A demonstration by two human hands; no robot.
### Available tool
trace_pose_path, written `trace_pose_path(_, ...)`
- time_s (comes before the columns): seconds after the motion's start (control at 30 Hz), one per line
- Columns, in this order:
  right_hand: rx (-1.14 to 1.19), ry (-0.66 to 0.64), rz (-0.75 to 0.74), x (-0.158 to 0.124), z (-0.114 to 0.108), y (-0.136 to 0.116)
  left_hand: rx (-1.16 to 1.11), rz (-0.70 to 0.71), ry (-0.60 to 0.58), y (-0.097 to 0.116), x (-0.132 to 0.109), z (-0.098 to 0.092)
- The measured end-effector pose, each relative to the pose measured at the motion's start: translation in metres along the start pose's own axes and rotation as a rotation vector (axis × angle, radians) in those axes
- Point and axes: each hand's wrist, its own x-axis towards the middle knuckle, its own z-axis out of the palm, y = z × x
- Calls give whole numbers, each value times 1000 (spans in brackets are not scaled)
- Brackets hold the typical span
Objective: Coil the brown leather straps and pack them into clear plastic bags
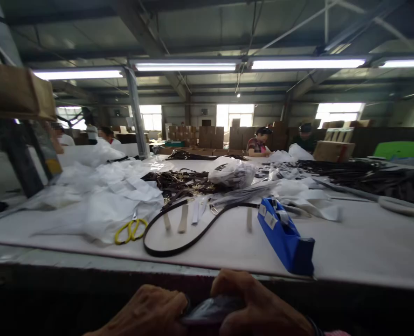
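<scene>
Below the table's front edge, at the bottom of the head view, both my hands are around a dark glossy object, whose kind I cannot make out. My left hand is closed at its left end. My right hand grips it from the right, fingers curled over the top and thumb below. On the table ahead lie a looped black strap and scissors with yellow handles. A blue tape dispenser stands to the right, touching or overlapping the strap's end.
White plastic bags heap up at the left of the white table. Dark straps with metal clips pile in the middle; more black straps lie at right. A person sits across the table. A post stands behind.
</scene>
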Motion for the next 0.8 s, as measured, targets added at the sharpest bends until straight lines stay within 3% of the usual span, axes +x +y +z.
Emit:
trace_pose_path(0.1, -153, -2, -156, 9, -1, -10, -185, -144, -102, 19, -5, -21)
trace_pose_path(0.2, -244, -18, -297, 26, 9, -21, -678, -235, -60, 29, -11, -35)
trace_pose_path(0.3, -269, 69, -270, 39, 31, -27, -1060, -340, 70, 25, -11, -37)
trace_pose_path(0.47, 90, 399, -205, 51, 77, -30, -1551, -255, 406, 23, 8, -38)
trace_pose_path(0.57, 39, 677, -406, 63, 96, -27, -1716, -235, 531, 36, 18, -48)
trace_pose_path(0.63, -65, 760, -532, 71, 100, -22, -1768, -202, 588, 46, 24, -58)
trace_pose_path(0.73, -149, 705, -476, 77, 96, -10, -1726, -73, 700, 54, 36, -73)
trace_pose_path(0.8, -142, 555, -350, 72, 92, -2, -1616, 19, 791, 54, 48, -75)
